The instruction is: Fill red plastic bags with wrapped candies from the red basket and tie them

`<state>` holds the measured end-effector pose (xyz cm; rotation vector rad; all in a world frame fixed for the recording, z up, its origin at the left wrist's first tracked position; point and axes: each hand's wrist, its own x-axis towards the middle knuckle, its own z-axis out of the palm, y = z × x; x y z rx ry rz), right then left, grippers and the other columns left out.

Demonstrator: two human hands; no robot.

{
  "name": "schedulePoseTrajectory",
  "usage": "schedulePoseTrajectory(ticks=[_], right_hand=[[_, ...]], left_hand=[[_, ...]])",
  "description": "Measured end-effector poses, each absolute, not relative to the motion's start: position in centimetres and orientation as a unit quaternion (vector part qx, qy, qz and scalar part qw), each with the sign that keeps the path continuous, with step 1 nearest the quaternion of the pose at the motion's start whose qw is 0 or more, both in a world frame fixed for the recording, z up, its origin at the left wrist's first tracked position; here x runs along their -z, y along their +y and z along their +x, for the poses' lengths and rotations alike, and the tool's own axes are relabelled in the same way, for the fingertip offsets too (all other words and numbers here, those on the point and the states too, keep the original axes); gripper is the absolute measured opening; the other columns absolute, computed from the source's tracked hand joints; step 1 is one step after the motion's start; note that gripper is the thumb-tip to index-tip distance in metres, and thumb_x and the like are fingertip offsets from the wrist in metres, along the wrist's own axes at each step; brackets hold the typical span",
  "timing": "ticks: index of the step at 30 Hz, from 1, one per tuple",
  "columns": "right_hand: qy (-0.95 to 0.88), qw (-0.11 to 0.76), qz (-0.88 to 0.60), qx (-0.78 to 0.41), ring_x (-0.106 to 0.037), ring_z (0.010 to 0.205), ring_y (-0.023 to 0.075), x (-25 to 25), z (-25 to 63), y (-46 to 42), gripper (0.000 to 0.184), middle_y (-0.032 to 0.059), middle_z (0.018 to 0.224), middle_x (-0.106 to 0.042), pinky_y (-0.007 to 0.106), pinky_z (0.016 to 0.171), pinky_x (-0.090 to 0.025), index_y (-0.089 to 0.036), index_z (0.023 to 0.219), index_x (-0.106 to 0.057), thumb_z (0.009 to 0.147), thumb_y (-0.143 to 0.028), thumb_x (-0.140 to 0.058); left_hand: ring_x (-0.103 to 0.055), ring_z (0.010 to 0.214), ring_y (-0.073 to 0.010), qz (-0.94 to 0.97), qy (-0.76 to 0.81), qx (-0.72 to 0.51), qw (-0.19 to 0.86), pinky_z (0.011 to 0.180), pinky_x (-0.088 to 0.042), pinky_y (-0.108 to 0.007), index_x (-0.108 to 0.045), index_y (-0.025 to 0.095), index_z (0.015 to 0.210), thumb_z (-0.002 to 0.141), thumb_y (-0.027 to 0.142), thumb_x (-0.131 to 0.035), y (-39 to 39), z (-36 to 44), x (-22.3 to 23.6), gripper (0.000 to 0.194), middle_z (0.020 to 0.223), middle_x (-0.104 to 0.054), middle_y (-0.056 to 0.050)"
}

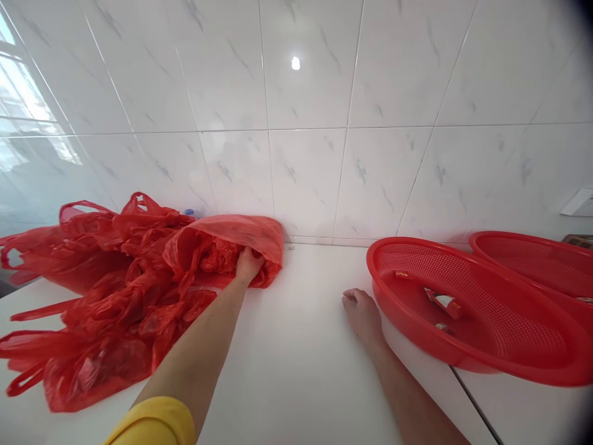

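Observation:
My left hand (249,266) reaches into the mouth of a red plastic bag (259,230) that lies on its side against the wall. Crumpled red plastic (217,254) fills the bag's mouth and touches that hand. Its fingers are mostly hidden in the bag, so their grip does not show. My right hand (364,314) rests on the white tabletop, fingers loosely curled in with nothing held. Just right of it stands a red oval plastic basket (417,247) with perforated walls. A few small wrapped packets (445,303) lie inside.
A heap of red plastic carrier bags (106,272) spreads over the left of the white table (287,371). A second red basket (523,247) stands at the far right. White tiled wall (310,173) closes off the back. A dark seam (475,402) crosses the tabletop at right.

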<state>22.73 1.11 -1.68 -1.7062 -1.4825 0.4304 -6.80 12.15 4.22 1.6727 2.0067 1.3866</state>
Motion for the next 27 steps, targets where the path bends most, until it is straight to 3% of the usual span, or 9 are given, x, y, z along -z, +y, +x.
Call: schedulePoseTrajectory(ticks=[4, 9, 13, 16, 21, 27], right_hand=[[-0.588, 0.405, -0.679, -0.170, -0.056, 0.093, 0.0201, 1.6, 22.6, 1.0, 0.021, 0.0040, 0.100, -0.062, 0.032, 0.077, -0.044, -0.022, 0.090, -0.060, 0.079, -0.033, -0.045], [-0.584, 0.396, -0.686, -0.178, -0.056, 0.093, 0.0186, 1.6, 22.6, 1.0, 0.023, 0.0030, 0.103, -0.062, 0.030, 0.077, -0.043, -0.022, 0.092, -0.060, 0.080, -0.033, -0.044], [-0.588, 0.394, -0.685, -0.174, -0.056, 0.094, 0.0177, 1.7, 22.7, 1.0, 0.025, 0.0033, 0.103, -0.062, 0.028, 0.077, -0.043, -0.021, 0.094, -0.060, 0.079, -0.032, -0.044], [-0.588, 0.393, -0.686, -0.172, -0.056, 0.093, 0.0175, 1.8, 22.8, 1.0, 0.026, 0.0033, 0.102, -0.062, 0.028, 0.076, -0.043, -0.021, 0.094, -0.061, 0.079, -0.033, -0.044], [-0.593, 0.393, -0.680, -0.176, -0.056, 0.093, 0.0172, 1.7, 22.8, 0.8, 0.026, 0.0025, 0.103, -0.062, 0.028, 0.077, -0.043, -0.022, 0.095, -0.060, 0.080, -0.035, -0.043], [-0.600, 0.377, -0.685, -0.170, -0.056, 0.094, 0.0190, 1.7, 22.8, 0.9, 0.028, 0.0041, 0.103, -0.063, 0.029, 0.076, -0.043, -0.021, 0.095, -0.060, 0.079, -0.035, -0.043]], left_hand=[[-0.050, 0.109, -0.0237, 0.571, 0.656, -0.493, 0.017, 0.094, -0.039, -0.038, -0.047, 0.017, 0.109, 0.079, 0.035, -0.053, 10.7, -6.8, -4.0, 0.036, 0.118, -0.046, -0.014], [-0.044, 0.116, -0.0286, 0.684, 0.603, -0.410, -0.018, 0.098, -0.038, -0.041, -0.056, 0.019, 0.106, 0.064, 0.024, -0.065, 9.6, -6.9, -2.0, 0.044, 0.129, -0.042, -0.011], [-0.048, 0.114, -0.0257, 0.666, 0.620, -0.415, 0.014, 0.098, -0.038, -0.038, -0.057, 0.017, 0.104, 0.067, 0.011, -0.052, 9.6, -7.5, -1.2, 0.037, 0.124, -0.048, -0.013], [-0.044, 0.120, -0.0240, 0.634, 0.630, -0.448, -0.012, 0.101, -0.037, -0.037, -0.054, 0.015, 0.105, 0.071, 0.007, -0.043, 9.1, -8.0, -2.0, 0.037, 0.133, -0.041, -0.013], [-0.043, 0.122, -0.0248, 0.656, 0.614, -0.435, -0.049, 0.098, -0.039, -0.038, -0.053, 0.018, 0.094, 0.066, -0.001, -0.040, 6.3, -8.9, -3.3, 0.036, 0.139, -0.036, -0.009], [-0.042, 0.120, -0.0198, 0.569, 0.536, -0.621, -0.054, 0.100, -0.037, -0.038, -0.045, 0.021, 0.096, 0.072, 0.004, -0.045, 1.7, -9.0, -2.5, 0.029, 0.129, -0.042, -0.009]])
